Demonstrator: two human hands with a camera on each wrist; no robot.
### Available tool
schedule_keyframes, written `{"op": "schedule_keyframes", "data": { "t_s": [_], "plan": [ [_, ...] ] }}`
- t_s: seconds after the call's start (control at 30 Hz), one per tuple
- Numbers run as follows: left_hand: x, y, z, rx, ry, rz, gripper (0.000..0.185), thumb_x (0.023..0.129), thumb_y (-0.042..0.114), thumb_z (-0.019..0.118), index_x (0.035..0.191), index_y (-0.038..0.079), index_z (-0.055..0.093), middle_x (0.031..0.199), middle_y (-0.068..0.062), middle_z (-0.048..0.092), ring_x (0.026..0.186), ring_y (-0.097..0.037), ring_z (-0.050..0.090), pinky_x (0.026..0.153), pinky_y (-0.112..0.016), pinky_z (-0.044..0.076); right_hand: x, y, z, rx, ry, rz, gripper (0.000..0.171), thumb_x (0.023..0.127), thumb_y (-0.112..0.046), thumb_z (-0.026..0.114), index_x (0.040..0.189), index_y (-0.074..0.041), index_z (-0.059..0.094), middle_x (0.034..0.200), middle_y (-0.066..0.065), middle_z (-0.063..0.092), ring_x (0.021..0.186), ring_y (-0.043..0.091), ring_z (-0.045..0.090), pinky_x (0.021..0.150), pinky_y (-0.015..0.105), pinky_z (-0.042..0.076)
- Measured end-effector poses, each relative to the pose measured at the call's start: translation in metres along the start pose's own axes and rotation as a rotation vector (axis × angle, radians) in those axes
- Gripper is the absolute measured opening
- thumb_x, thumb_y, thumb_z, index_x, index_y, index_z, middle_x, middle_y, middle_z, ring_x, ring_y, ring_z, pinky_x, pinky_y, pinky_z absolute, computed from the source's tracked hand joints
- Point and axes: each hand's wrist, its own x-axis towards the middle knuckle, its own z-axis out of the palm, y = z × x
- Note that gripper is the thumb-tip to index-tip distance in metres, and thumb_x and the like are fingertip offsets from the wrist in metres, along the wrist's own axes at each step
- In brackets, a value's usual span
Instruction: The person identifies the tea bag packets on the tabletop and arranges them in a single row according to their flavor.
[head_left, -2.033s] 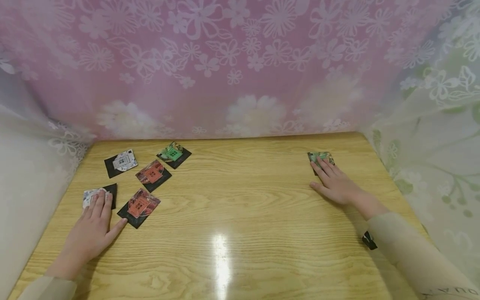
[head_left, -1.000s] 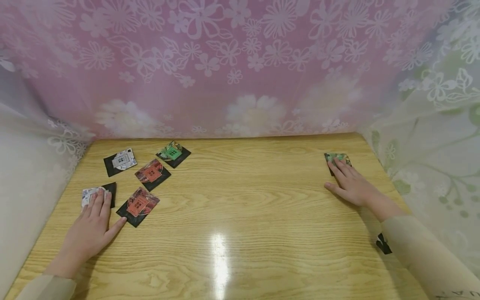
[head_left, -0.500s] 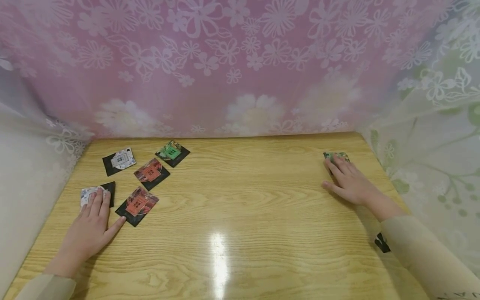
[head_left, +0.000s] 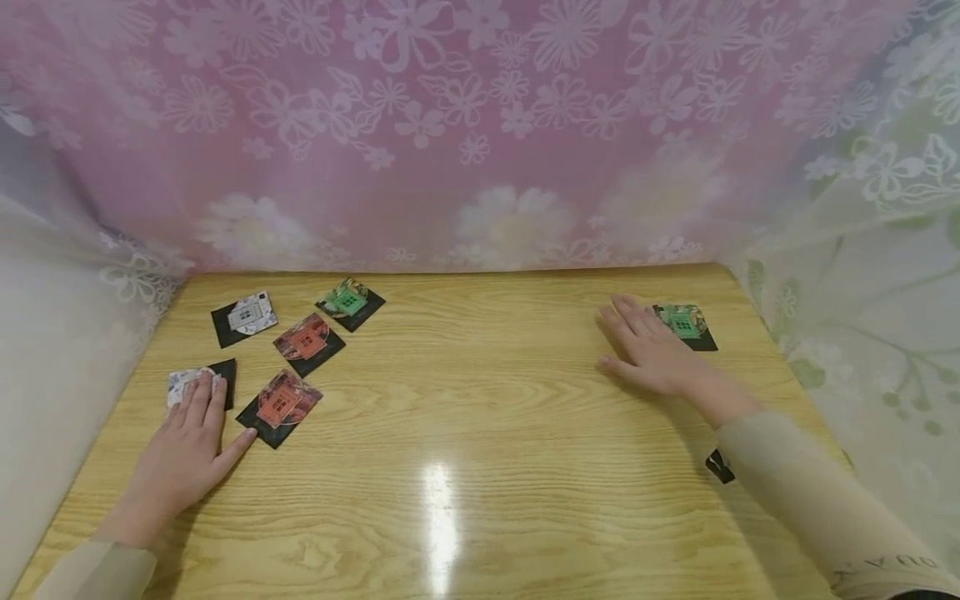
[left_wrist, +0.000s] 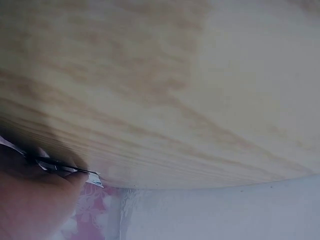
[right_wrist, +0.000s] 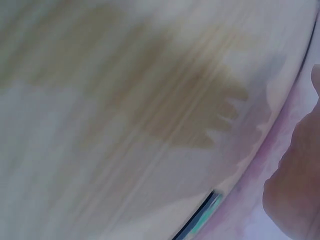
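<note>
My left hand [head_left: 183, 450] lies with straight fingers on a white-and-black sachet [head_left: 225, 385] at the table's left. Its thumb tip reaches the lower edge of a red-and-black sachet [head_left: 279, 408]. My right hand [head_left: 648, 350], fingers extended and holding nothing, is over the table just left of a green-and-black sachet [head_left: 686, 325], overlapping its left edge in the head view. In the right wrist view, the hand [right_wrist: 295, 175] appears raised above the tabletop, its shadow beneath, and the green sachet's edge [right_wrist: 200, 220] shows at the bottom.
Behind the left hand lie another white sachet [head_left: 245, 318], a second red one [head_left: 309, 343] and a second green one [head_left: 350, 303]. The wooden table [head_left: 480, 400] meets a pink floral curtain [head_left: 465, 192] at the back. Pale fabric flanks both sides. A small black item [head_left: 720, 467] hangs by the right sleeve.
The right hand slid the green sachet rightward, then came off it and moved left, leaving its printed face showing. The left hand has stayed on the white sachet.
</note>
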Motion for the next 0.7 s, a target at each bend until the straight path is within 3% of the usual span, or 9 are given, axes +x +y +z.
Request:
{"op": "schedule_keyframes", "data": {
  "t_s": [0.33,0.7],
  "plan": [
    [0.002,-0.002,0.001,-0.009,0.009,0.004,0.093,0.110,0.051,0.048,0.166,-0.012,0.009,0.171,-0.040,0.008,0.159,-0.058,0.013,0.127,-0.073,0.019,0.048,-0.044,0.009,-0.061,-0.065,-0.074,0.086,0.109,-0.049,0.053,0.172,-0.008,0.010,0.179,0.023,0.000,0.166,0.044,0.002,0.136,0.061,0.005],
    [0.000,-0.001,0.000,0.002,0.001,-0.003,0.094,0.110,0.052,0.048,0.166,-0.012,0.009,0.171,-0.040,0.010,0.159,-0.058,0.015,0.124,-0.074,0.023,0.093,-0.103,0.015,-0.052,-0.049,-0.211,0.088,0.109,-0.054,0.049,0.172,-0.008,0.009,0.180,0.020,0.002,0.168,0.038,0.002,0.137,0.056,0.006]
  ]
}}
